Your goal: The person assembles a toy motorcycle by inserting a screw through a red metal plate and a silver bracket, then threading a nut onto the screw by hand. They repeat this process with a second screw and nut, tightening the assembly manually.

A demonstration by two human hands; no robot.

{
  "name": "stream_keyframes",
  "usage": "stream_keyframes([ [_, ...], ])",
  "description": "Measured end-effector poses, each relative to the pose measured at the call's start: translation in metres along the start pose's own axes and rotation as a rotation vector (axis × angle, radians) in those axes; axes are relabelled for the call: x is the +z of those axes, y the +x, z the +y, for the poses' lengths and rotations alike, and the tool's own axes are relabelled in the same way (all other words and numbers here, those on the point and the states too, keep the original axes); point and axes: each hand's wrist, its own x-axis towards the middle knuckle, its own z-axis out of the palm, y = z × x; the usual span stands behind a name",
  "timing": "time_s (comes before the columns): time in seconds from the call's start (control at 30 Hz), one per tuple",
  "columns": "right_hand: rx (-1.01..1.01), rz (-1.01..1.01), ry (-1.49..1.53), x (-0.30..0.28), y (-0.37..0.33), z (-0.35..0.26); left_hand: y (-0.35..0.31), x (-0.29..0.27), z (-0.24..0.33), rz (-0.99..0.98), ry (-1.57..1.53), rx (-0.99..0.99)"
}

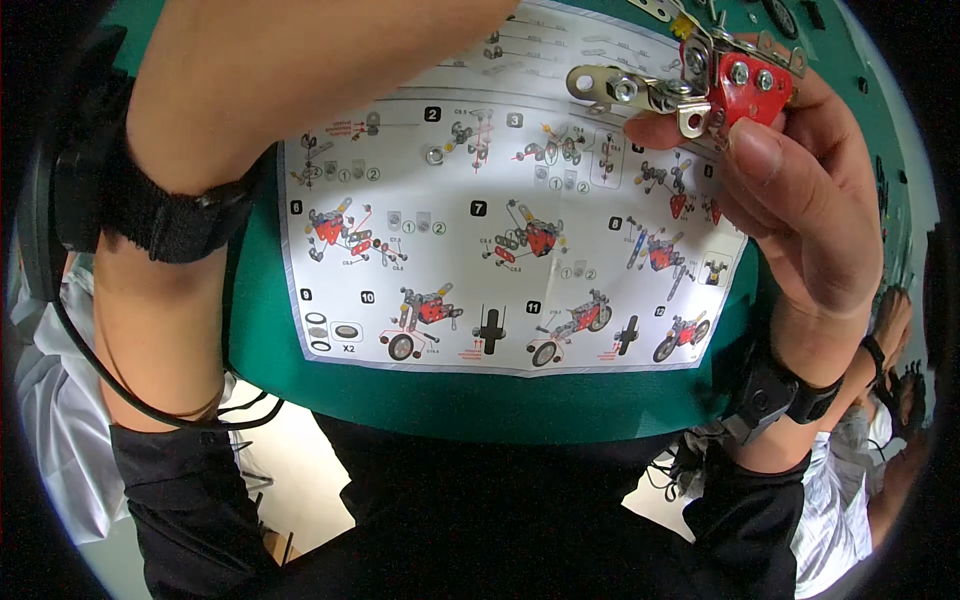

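My right hand (815, 195) is closed around a metal construction-kit model (750, 88) at the upper right. Its thumb presses near a red plate with two bolts, and silver perforated strips and brackets stick out to the left. A bit of yellow shows at the model's top. My left hand (290, 70) reaches in from the left across the top of the sheet. Its fingers run past the upper edge, so what they touch is hidden. Beneath both hands lies a white instruction sheet (400, 290) with numbered drawings of a motorcycle being built.
The sheet rests on a green table (480, 405) with a rounded near edge. Small dark parts and a black ring (780, 18) lie at the far right. A black cable (90, 365) hangs by my left forearm. Another person's arm (890, 325) is at the right.
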Motion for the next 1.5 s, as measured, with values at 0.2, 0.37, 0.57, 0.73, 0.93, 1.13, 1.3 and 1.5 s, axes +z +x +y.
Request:
stream_keyframes([
  [0.2,-0.036,0.099,0.029,0.005,-0.003,0.006,0.0,0.0,0.001,-0.023,-0.005,-0.012],
  [0.37,-0.072,-0.173,0.013,-0.016,0.002,0.009,0.0,-0.002,0.002,-0.04,-0.009,-0.032],
  [0.57,0.013,-0.146,0.015,-0.022,0.0,0.005,-0.005,-0.011,0.005,-0.054,0.001,-0.08],
  [0.73,-0.01,-0.081,0.03,-0.018,0.0,0.006,-0.012,-0.022,-0.002,-0.075,0.011,-0.149],
  [0.93,-0.021,-0.083,-0.015,-0.02,0.0,0.001,-0.015,-0.019,0.004,-0.096,0.004,-0.156],
  [1.13,0.019,-0.111,0.024,-0.018,0.001,0.005,-0.015,-0.014,0.0,-0.1,-0.003,-0.152],
  [1.3,0.038,-0.063,0.028,-0.017,0.0,0.006,-0.017,-0.01,-0.001,-0.1,-0.009,-0.16],
  [1.5,0.026,-0.034,0.037,-0.015,0.001,0.007,-0.021,-0.014,-0.001,-0.093,-0.016,-0.174],
])
